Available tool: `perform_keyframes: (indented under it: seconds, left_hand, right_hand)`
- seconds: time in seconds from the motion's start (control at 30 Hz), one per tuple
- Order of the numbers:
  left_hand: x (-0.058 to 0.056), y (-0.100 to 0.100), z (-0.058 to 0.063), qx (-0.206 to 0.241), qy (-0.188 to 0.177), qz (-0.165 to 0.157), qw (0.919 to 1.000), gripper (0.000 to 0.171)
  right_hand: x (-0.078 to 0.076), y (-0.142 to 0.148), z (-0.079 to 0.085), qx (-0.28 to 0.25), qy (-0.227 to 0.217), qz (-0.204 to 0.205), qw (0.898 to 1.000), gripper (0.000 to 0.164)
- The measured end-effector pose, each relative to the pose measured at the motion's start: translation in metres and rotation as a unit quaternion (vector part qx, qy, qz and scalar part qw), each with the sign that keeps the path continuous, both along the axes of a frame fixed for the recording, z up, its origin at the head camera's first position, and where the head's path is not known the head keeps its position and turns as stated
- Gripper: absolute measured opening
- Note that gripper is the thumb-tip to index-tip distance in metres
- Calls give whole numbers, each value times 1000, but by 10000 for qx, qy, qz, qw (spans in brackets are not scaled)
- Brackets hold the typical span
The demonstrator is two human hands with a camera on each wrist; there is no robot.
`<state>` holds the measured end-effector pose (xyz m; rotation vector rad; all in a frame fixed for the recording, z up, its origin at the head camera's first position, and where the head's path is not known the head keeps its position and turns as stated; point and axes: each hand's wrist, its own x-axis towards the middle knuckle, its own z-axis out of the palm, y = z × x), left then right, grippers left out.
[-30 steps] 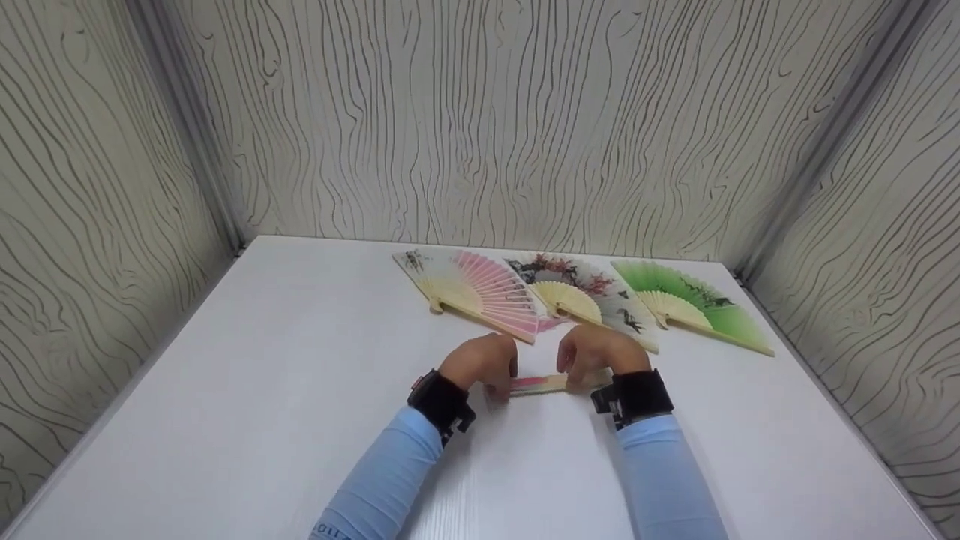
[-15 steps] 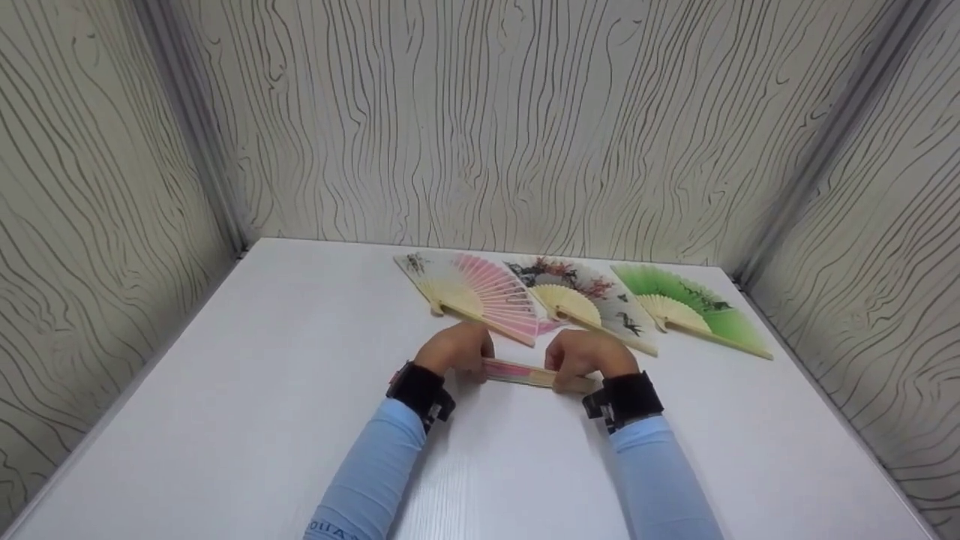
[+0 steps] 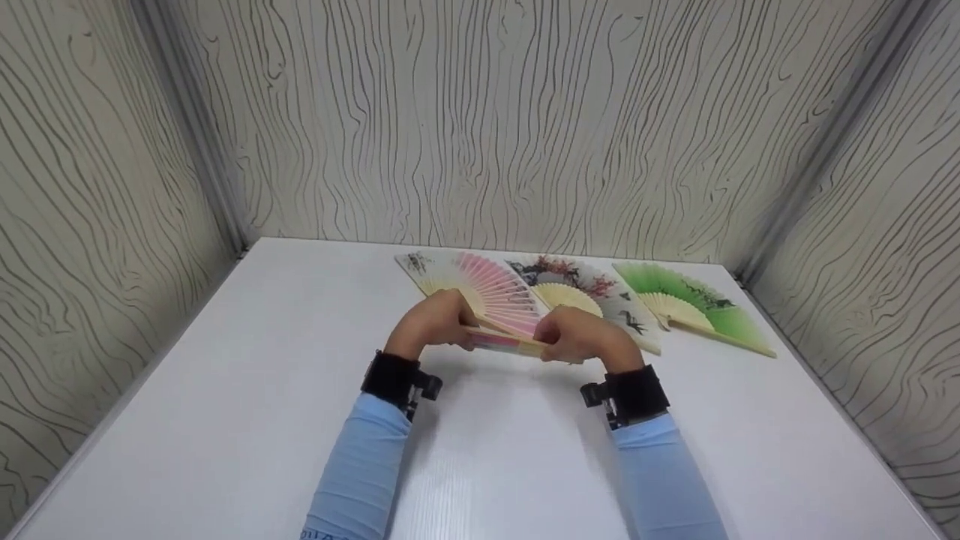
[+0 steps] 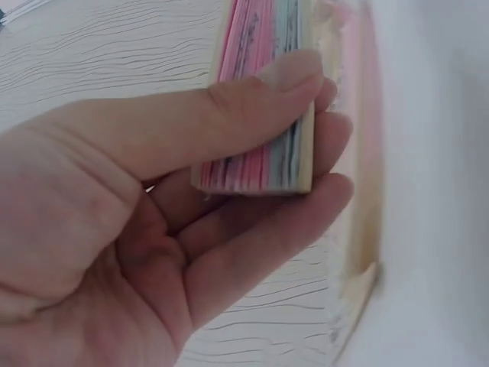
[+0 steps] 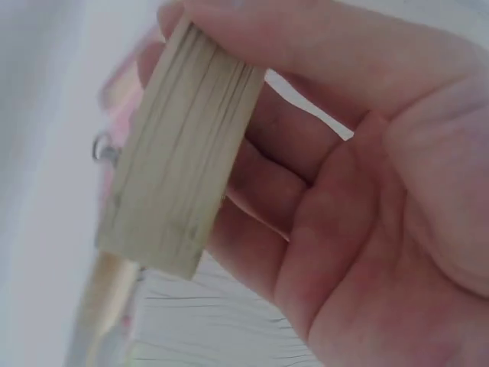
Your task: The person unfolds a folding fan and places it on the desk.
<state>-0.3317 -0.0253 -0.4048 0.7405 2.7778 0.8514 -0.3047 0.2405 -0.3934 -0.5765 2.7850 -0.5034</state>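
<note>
A folded hand fan with wooden sticks is raised over the white table, level with the near edge of a spread pink-and-white fan. My left hand pinches its pleated end. In the left wrist view, pink and pale green pleats show under the thumb, with the fingers behind. My right hand grips the other end; the right wrist view shows bare wooden sticks between thumb and fingers. The folded fan and both hands overlap the spread fans in the head view.
Right of the pink fan lie an open grey-white fan with red blossoms and an open green fan, in a row at the back of the table. Wood-grain patterned walls enclose the back and sides.
Both hands have lifted the folded fan off the table and carried it away from the body and slightly left, towards the spread fans. Those fans stay in place.
</note>
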Motion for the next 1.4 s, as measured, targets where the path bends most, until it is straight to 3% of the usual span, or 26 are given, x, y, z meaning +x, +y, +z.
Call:
perform_keyframes:
  seconds: [0.2, 0.4, 0.5, 0.6, 0.67, 0.73, 0.83, 0.9, 0.97, 1.1, 1.23, 1.4]
  left_hand:
    - [4, -6, 19, 210, 398, 146, 9989, 21]
    - [5, -12, 26, 263, 587, 80, 9979, 20]
    - [4, -13, 28, 597, 635, 17, 9962, 23]
    - [1, -12, 28, 1218, 795, 136, 9893, 45]
    - [0, -10, 27, 1690, 953, 258, 9807, 59]
    - [0, -7, 26, 2126, 998, 302, 9716, 68]
    - [2, -1, 25, 2536, 895, 156, 9630, 60]
    - [5, 4, 25, 2636, 716, -9, 9620, 49]
    - [7, 11, 25, 2628, 601, -173, 9628, 39]
    - [9, 25, 24, 2648, 513, -376, 9622, 28]
    - [10, 34, 21, 2795, 410, -308, 9588, 25]
    - [10, 34, 18, 2933, 240, -162, 9556, 22]
  right_hand:
    - [7, -32, 23, -20, 449, -158, 9989, 12]
    - [4, -39, 28, -125, 621, -89, 9980, 2]
    - [1, -30, 30, -367, 782, 172, 9961, 6]
    - [-2, -22, 31, -1007, 936, 172, 9904, 5]
    - [-4, -19, 30, -1673, 924, -20, 9816, 15]
    - [-4, -19, 29, -2526, 820, -323, 9636, 29]
    - [-2, -22, 29, -3673, 603, -853, 9242, 39]
    - [-1, -25, 29, -4215, 509, -1065, 8991, 40]
    - [0, -28, 29, -4496, 462, -1185, 8841, 38]
    - [0, -35, 29, -4842, 411, -1135, 8666, 30]
    - [-2, -39, 27, -5054, 364, -1179, 8540, 32]
    - [-3, -37, 25, -4966, 342, -1160, 8595, 31]
